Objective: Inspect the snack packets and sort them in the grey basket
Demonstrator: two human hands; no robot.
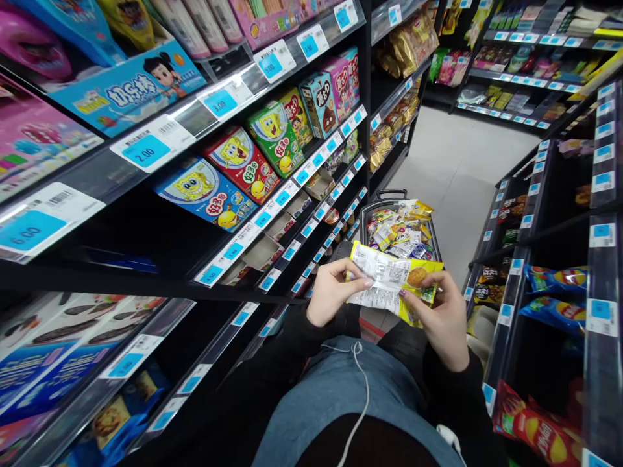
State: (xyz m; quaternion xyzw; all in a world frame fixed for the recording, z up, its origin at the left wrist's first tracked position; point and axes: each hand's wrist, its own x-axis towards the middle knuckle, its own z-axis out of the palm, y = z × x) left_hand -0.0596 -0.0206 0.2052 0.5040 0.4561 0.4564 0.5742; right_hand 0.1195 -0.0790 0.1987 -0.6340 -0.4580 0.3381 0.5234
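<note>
The left shelving unit (368, 71) flanks the shopping basket (364, 224) on the left and the right shelving unit (603, 272) flanks it on the right. Both units are partly stocked. Pale floor tiles (438, 152) extend beyond the basket. On the left unit, the blue SpongeBob snack box (207, 193) sits left of the basket. On the right unit, the red chip bag (535, 421) lies to the right of the basket and nearer the body.

Status, completed portion: the basket contains a heap of mixed snack packets (399, 233).

Status, open portion: the yellow-and-white snack packet (384, 279) is outside the heap, suspended at the near side of the basket, printed back upward. No torn seal is discernible. The final quantity cannot be determined.

Hand condition: the left hand (331, 295) is closed in a pinch on the packet's left part; the right hand (440, 318) pinches its right end. The held packet spans both hands, roughly level.
</note>
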